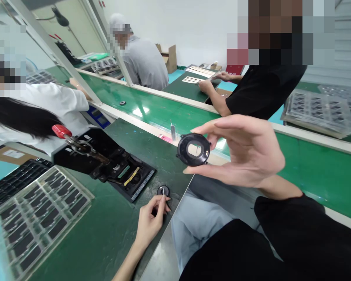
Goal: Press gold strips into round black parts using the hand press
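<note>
My right hand (245, 152) holds up a black round watch housing (182, 151) by its edge, between thumb and fingers. The housing has a see-through opening in its centre, small lugs on its rim and two gold dots. On the green table mat, my left hand (153, 216) is closed in a pinch on a thin pale pointed tool (163, 191), its exact kind too small to tell. The tool's tip is over a small black disc (159, 191) lying on the mat, and I cannot tell whether they touch. Beside it stands a black clamp fixture (134, 171) with a red handle (61, 131).
A clear tray (54, 208) of dark parts lies left, next to a black tray (14, 181). A green conveyor belt (175, 113) runs behind the table, carrying a small round part (122, 103). Co-workers sit at left, behind the belt and at upper right, near stacked trays (318, 111).
</note>
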`<state>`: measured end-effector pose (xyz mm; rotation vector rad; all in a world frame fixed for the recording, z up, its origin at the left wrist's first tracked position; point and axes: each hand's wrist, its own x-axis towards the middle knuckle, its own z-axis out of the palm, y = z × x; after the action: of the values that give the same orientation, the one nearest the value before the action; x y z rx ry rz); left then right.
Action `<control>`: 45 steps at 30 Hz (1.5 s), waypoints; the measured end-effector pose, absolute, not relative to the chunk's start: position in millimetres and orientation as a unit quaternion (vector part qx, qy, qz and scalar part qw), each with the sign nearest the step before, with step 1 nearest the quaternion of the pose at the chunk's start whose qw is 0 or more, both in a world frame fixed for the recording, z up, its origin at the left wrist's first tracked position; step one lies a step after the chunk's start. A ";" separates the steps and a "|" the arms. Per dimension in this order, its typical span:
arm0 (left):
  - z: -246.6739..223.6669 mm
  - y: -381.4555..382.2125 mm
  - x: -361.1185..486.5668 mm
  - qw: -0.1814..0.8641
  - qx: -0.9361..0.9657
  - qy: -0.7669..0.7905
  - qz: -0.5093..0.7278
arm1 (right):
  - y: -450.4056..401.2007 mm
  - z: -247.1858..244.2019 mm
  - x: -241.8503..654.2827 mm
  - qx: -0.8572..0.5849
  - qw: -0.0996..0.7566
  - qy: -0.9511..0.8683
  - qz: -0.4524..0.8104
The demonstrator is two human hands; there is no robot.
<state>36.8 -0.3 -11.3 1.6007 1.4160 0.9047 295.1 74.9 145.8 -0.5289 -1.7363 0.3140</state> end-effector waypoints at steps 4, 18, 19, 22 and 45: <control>-11.4 0.3 36.2 0.397 0.633 0.559 0.359 | 73.7 143.1 294.7 -0.265 0.599 -0.746 0.115; -11.3 0.0 35.9 0.391 0.639 0.556 0.361 | 74.8 150.0 296.3 -0.300 0.548 -0.775 0.102; -11.3 -0.2 35.9 0.391 0.639 0.556 0.361 | 74.4 149.4 296.3 -0.299 0.546 -0.776 0.104; -11.7 -0.7 35.8 0.392 0.638 0.555 0.362 | 73.9 147.5 296.4 -0.294 0.546 -0.777 0.106; -14.6 3.8 31.9 0.369 0.649 0.557 0.364 | 93.6 105.0 356.5 -0.418 0.587 -0.691 -0.059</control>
<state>31.9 3.8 -14.6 1.6661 1.4294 0.9350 356.5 93.6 105.0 -0.9732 -1.6118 -0.1373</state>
